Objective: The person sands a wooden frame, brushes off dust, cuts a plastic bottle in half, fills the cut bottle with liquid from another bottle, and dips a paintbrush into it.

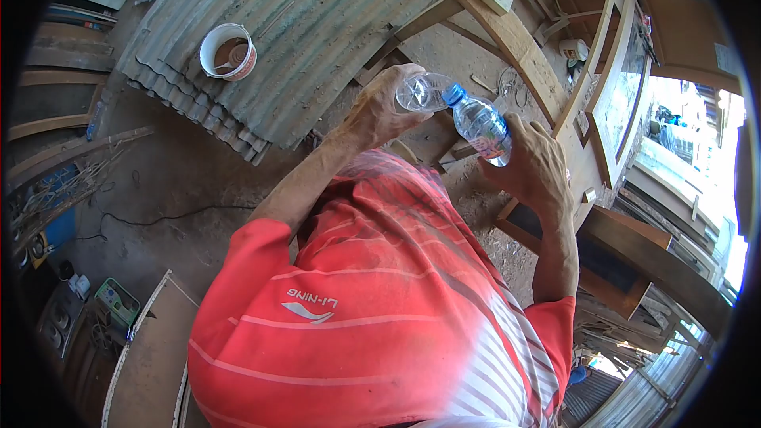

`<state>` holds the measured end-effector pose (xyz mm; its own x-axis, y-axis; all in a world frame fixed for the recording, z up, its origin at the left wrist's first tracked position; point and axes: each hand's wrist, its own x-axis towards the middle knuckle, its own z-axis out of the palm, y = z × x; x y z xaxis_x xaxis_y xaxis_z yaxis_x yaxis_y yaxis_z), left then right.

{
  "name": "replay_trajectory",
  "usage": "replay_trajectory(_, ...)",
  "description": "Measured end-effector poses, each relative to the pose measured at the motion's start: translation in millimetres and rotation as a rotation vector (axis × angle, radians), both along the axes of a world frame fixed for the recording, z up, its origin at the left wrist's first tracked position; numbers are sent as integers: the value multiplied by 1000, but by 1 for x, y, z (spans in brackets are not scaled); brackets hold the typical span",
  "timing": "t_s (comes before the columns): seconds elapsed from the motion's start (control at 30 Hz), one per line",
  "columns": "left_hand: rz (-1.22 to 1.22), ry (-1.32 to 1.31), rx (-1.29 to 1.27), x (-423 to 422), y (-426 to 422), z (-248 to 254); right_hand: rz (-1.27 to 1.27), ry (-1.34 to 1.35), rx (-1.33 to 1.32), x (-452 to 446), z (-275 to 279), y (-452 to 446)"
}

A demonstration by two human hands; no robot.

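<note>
Here, your two hands hold one thing each: your left hand (386, 105) curls its fingers around one clear cup (420, 93), and your right hand (533, 160) grips one bottle (480, 124), tilted, its blue top just beside the cup. Both are beyond your shirt (357, 285). One bucket (228, 52) stands on the corrugated sheet (297, 32).
</note>
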<state>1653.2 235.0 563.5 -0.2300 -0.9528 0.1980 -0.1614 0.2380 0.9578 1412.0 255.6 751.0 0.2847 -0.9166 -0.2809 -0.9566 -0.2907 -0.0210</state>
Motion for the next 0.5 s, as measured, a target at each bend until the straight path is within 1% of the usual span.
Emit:
replay_trajectory(0.23, -3, 18, 20, 1, -3, -3, -60, -47, 32, 3, -4, -1)
replay_trajectory(0.33, 17, 19, 57, 3, -2, 8, -65, -221, -4, 3, -14, 0)
replay_trajectory(0.43, 32, -1, -5, 4, -3, 9, -61, -380, -29, 2, -36, 3)
replay_trajectory(0.47, 28, 1, 5, 4, -3, 9, -118, -422, 26, 1, -45, 5)
replay_trajectory(0.5, 22, 3, 15, 4, -3, 8, -154, -524, 19, 1, -56, 9)
